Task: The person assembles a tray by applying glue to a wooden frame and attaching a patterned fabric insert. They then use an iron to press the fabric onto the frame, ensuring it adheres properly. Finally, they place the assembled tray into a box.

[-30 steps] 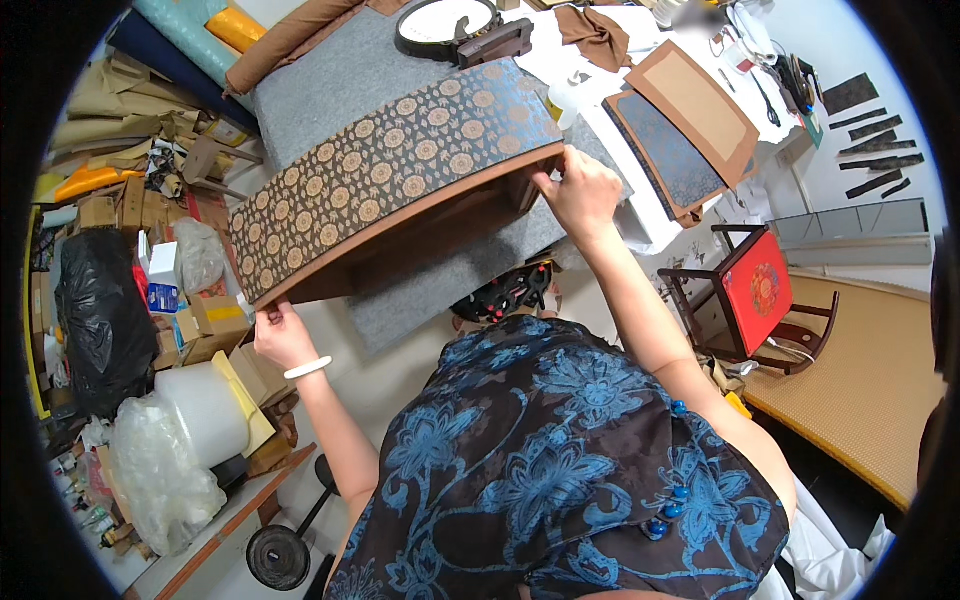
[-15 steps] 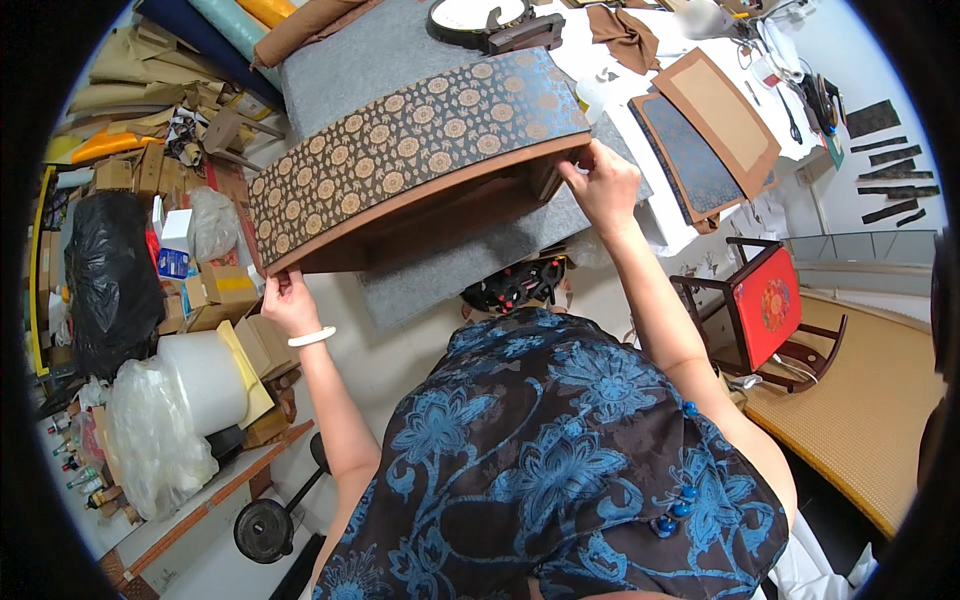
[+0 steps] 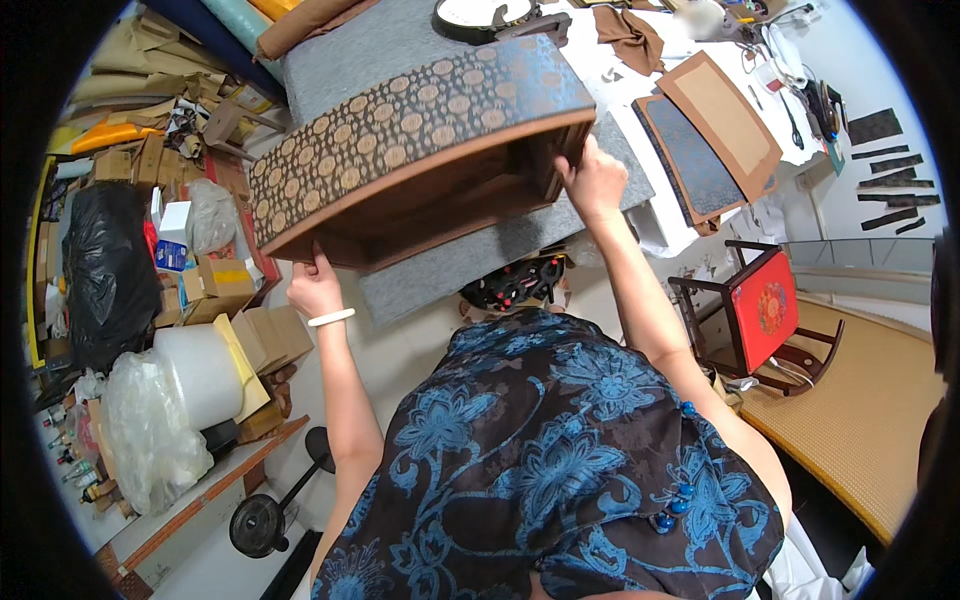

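Observation:
Between my hands is a long open box [image 3: 400,118], covered in dark cloth with gold round flower motifs and edged in brown. It is tilted so that its hollow brown inside faces me. My left hand [image 3: 316,288], below a white bangle, grips the lower left edge, thumb just inside the rim. At the right end, my right hand [image 3: 594,182] is closed round the box's short side. The far part of the box is over the grey felt-covered table [image 3: 420,285].
Brown-edged panels [image 3: 715,125] lie on the white tabletop at the right, near a round framed piece [image 3: 485,15]. A red-seated chair [image 3: 765,305] stands at the right. Cartons, plastic bags and a black bag [image 3: 110,270] crowd the left side. A black stool [image 3: 260,525] stands lower left.
The box has tipped so that more of its inside shows. My left hand has shifted right along the lower edge, and my right hand has moved slightly down and left.

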Tool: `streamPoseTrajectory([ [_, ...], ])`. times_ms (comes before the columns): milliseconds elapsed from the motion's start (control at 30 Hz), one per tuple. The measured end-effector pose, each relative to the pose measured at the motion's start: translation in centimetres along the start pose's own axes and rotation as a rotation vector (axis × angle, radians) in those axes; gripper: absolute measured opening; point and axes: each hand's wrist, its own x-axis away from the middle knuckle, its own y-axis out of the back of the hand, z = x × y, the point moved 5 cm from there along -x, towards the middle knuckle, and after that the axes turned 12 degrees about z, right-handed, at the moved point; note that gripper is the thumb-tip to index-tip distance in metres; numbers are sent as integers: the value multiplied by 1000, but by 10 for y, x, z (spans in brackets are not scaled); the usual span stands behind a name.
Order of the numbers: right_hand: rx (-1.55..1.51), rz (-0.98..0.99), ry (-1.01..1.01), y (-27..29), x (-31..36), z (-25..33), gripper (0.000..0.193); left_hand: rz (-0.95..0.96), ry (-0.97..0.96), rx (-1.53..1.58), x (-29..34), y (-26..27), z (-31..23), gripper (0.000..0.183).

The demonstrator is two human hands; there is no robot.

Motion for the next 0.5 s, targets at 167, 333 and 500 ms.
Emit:
streamPoseTrajectory([
  [167,50,68,59,35,-52,11,45,132,-77,92,-43,35,-33,50],
  [333,150,387,141,23,-104,20,48,384,-199,-14,-88,23,-10,49],
  [500,244,579,89,-32,-112,22,54,672,24,-29,-88,-39,18,49],
])
